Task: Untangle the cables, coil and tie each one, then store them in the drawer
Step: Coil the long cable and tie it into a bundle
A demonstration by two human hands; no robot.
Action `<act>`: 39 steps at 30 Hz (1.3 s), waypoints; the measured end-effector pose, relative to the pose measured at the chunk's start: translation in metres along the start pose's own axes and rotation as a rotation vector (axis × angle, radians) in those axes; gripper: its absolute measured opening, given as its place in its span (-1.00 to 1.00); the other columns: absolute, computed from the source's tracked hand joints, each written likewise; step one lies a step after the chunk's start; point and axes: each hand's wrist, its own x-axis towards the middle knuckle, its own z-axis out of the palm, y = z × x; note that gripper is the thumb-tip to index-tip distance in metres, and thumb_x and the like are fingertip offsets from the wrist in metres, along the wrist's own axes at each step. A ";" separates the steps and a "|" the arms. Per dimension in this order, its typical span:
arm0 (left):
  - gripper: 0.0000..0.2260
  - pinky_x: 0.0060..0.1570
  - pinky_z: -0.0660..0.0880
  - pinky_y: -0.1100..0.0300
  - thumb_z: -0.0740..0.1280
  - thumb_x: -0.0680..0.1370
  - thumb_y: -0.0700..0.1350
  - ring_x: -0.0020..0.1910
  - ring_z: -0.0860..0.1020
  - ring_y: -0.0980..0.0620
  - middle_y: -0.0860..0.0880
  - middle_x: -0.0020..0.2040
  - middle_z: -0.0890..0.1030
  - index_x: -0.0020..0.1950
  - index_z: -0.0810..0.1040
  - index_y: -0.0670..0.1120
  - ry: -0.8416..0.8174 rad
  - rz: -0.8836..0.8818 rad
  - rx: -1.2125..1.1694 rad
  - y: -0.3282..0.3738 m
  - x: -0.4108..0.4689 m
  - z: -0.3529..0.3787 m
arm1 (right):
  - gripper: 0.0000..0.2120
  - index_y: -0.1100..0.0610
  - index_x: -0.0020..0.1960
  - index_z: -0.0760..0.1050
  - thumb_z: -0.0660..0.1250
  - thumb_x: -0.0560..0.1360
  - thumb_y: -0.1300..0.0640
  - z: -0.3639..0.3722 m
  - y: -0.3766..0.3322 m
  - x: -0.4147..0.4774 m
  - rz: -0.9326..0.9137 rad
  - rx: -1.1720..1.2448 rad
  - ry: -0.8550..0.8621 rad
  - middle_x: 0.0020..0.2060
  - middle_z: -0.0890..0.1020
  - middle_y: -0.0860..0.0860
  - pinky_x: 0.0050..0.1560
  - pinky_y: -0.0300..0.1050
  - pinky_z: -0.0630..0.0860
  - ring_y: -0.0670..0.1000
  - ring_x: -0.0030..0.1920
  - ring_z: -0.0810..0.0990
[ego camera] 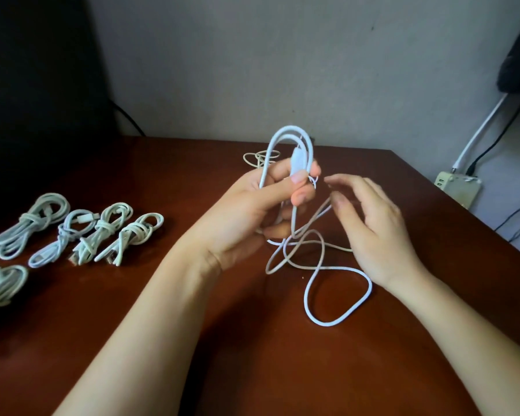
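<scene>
My left hand (252, 211) grips a white cable (336, 295) above the brown table (192, 325), holding several loops upright with the thumb pressed on its plug. The cable's loose tail drops from the fist and curls on the table in a wide loop. My right hand (373, 223) hovers just right of the fist, fingers relaxed and slightly curled, with a strand of the cable passing by its fingertips. Whether the right hand pinches that strand is unclear. Several coiled, tied white cables (81, 232) lie in a row at the table's left.
A beige loose cable (260, 157) lies at the table's far edge behind my left hand. A power strip (457, 187) with plugged-in cords sits off the table's right side. A dark object fills the back left corner.
</scene>
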 end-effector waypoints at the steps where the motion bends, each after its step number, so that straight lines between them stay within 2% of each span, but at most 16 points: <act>1: -0.76 -0.53 0.04 0.34 0.18 0.56 -0.17 -0.41 0.17 0.16 0.11 -0.39 0.38 -0.17 0.58 0.06 0.006 0.010 -0.030 0.000 0.000 -0.002 | -0.64 0.03 0.20 0.51 0.13 0.54 -0.11 0.001 0.001 0.000 0.025 -0.018 -0.027 0.05 0.52 -0.16 0.15 -0.34 0.34 -0.12 0.13 0.48; 3: -0.73 -0.55 0.07 0.37 0.16 0.56 -0.17 -0.42 0.21 0.19 0.12 -0.39 0.38 -0.21 0.59 0.06 0.030 0.033 -0.095 0.001 0.000 -0.007 | -0.77 0.00 0.15 0.51 0.18 0.58 -0.04 0.002 0.003 0.000 0.097 0.009 -0.062 0.03 0.54 -0.13 0.09 -0.44 0.32 -0.17 0.07 0.49; 5: -0.72 -0.55 0.09 0.38 0.15 0.57 -0.19 -0.43 0.23 0.20 0.12 -0.40 0.39 -0.20 0.59 0.05 0.075 0.054 -0.159 0.001 0.000 -0.011 | -0.88 -0.06 0.00 0.53 0.21 0.60 0.03 0.001 0.004 0.001 0.199 0.127 -0.093 -0.06 0.60 -0.12 0.07 -0.28 0.41 -0.14 0.00 0.54; 7: -0.82 -0.55 0.09 0.39 0.19 0.57 -0.19 -0.43 0.24 0.20 0.11 -0.40 0.38 -0.13 0.53 0.02 0.141 0.072 -0.190 0.002 0.000 -0.014 | -0.82 -0.03 -0.09 0.56 0.20 0.61 0.04 0.000 0.004 0.003 0.288 0.260 -0.101 -0.14 0.64 -0.08 0.10 -0.07 0.50 -0.08 -0.02 0.58; 8: -0.87 -0.55 0.09 0.38 0.20 0.55 -0.18 -0.43 0.24 0.20 0.11 -0.40 0.38 -0.11 0.49 0.00 0.183 0.075 -0.191 0.002 0.000 -0.015 | -0.80 0.00 -0.12 0.57 0.20 0.61 0.06 -0.002 0.004 0.004 0.320 0.317 -0.093 -0.16 0.65 -0.07 0.11 -0.04 0.52 -0.07 -0.02 0.60; 12: -0.85 -0.53 0.08 0.36 0.15 0.61 -0.19 -0.42 0.23 0.18 0.10 -0.38 0.40 -0.08 0.46 0.00 0.369 0.060 -0.155 -0.002 0.003 -0.018 | -0.79 0.03 -0.22 0.52 0.26 0.59 0.12 -0.004 -0.002 0.007 0.349 0.477 0.088 -0.38 0.61 -0.12 0.00 -0.14 0.50 -0.10 -0.20 0.61; 16: -0.85 -0.55 0.08 0.37 0.16 0.63 -0.19 -0.42 0.26 0.17 0.07 -0.33 0.46 -0.07 0.46 -0.01 0.549 0.019 -0.061 -0.011 0.006 -0.021 | -0.83 -0.05 -0.24 0.49 0.32 0.54 0.07 -0.010 -0.007 0.007 0.153 0.375 0.299 -0.46 0.54 -0.09 -0.20 -0.24 0.41 -0.13 -0.37 0.51; 19: -0.84 -0.54 0.08 0.35 0.16 0.63 -0.20 -0.43 0.28 0.16 0.06 -0.33 0.48 -0.09 0.46 -0.03 0.627 -0.005 0.002 -0.017 0.008 -0.020 | -0.85 -0.06 -0.24 0.50 0.32 0.51 0.03 -0.012 -0.013 0.000 -0.067 0.245 0.321 -0.44 0.47 -0.09 -0.26 -0.28 0.36 -0.19 -0.38 0.42; 21: -0.83 -0.55 0.15 0.38 0.17 0.64 -0.20 -0.45 0.33 0.17 0.05 -0.34 0.49 -0.10 0.47 -0.04 0.681 -0.018 0.071 -0.020 0.009 -0.020 | -0.86 0.03 -0.21 0.56 0.32 0.51 0.06 -0.011 -0.020 -0.004 -0.235 0.121 0.289 -0.41 0.44 -0.27 -0.22 -0.38 0.34 -0.27 -0.33 0.42; 22: -0.83 -0.54 0.22 0.37 0.18 0.64 -0.19 -0.44 0.36 0.15 0.04 -0.33 0.49 -0.12 0.48 -0.04 0.707 -0.015 0.137 -0.022 0.009 -0.020 | -0.82 0.12 -0.22 0.59 0.33 0.51 0.09 -0.009 -0.022 -0.006 -0.314 0.076 0.265 -0.36 0.45 -0.29 -0.21 -0.41 0.34 -0.30 -0.31 0.43; 25: -0.79 -0.25 0.37 0.23 0.20 0.63 -0.16 -0.29 0.43 0.10 0.05 -0.31 0.51 -0.18 0.49 -0.03 0.745 0.026 0.393 -0.028 0.011 -0.020 | -0.76 0.28 -0.23 0.62 0.34 0.51 0.15 -0.006 -0.025 -0.011 -0.497 0.025 0.186 -0.37 0.57 -0.07 -0.22 -0.39 0.38 -0.17 -0.32 0.48; 27: -0.80 -0.20 0.39 0.20 0.20 0.63 -0.17 -0.30 0.45 0.13 -0.01 -0.31 0.50 -0.19 0.47 -0.05 0.734 0.069 0.516 -0.030 0.012 -0.016 | -0.76 0.28 -0.22 0.63 0.34 0.52 0.15 -0.003 -0.026 -0.014 -0.559 -0.002 0.155 -0.39 0.61 0.04 -0.25 -0.29 0.42 -0.06 -0.37 0.47; 29: -0.81 -0.18 0.42 0.15 0.19 0.63 -0.19 -0.26 0.46 0.08 -0.09 -0.29 0.50 -0.17 0.45 -0.05 0.698 0.139 0.557 -0.028 0.012 -0.010 | -0.76 0.27 -0.22 0.64 0.34 0.53 0.15 0.000 -0.028 -0.015 -0.594 -0.008 0.145 -0.40 0.60 0.06 -0.30 -0.24 0.43 0.01 -0.42 0.47; 33: -0.82 -0.39 0.35 0.26 0.17 0.64 -0.22 -0.41 0.35 0.05 -0.02 -0.38 0.40 -0.14 0.40 -0.05 0.654 0.213 0.537 -0.021 0.014 -0.001 | -0.75 0.29 -0.23 0.64 0.35 0.54 0.16 0.002 -0.032 -0.017 -0.657 0.023 0.144 -0.44 0.59 0.09 -0.39 -0.11 0.44 0.09 -0.48 0.48; 36: -0.77 -0.40 0.26 0.23 0.15 0.64 -0.24 -0.47 0.31 0.15 0.16 -0.47 0.37 -0.13 0.42 0.04 0.584 0.213 0.537 -0.021 0.015 0.000 | -0.76 0.29 -0.22 0.65 0.35 0.54 0.17 0.000 -0.035 -0.018 -0.683 0.035 0.174 -0.44 0.59 0.10 -0.43 -0.06 0.41 0.12 -0.50 0.45; 39: -0.86 -0.30 0.34 0.32 0.16 0.63 -0.26 -0.39 0.42 0.27 0.11 -0.39 0.40 0.12 0.49 -0.15 0.510 0.188 0.546 -0.021 0.015 0.003 | -0.75 0.28 -0.23 0.65 0.34 0.55 0.16 -0.003 -0.035 -0.020 -0.668 -0.027 0.276 -0.43 0.60 0.09 -0.41 -0.08 0.41 0.12 -0.49 0.44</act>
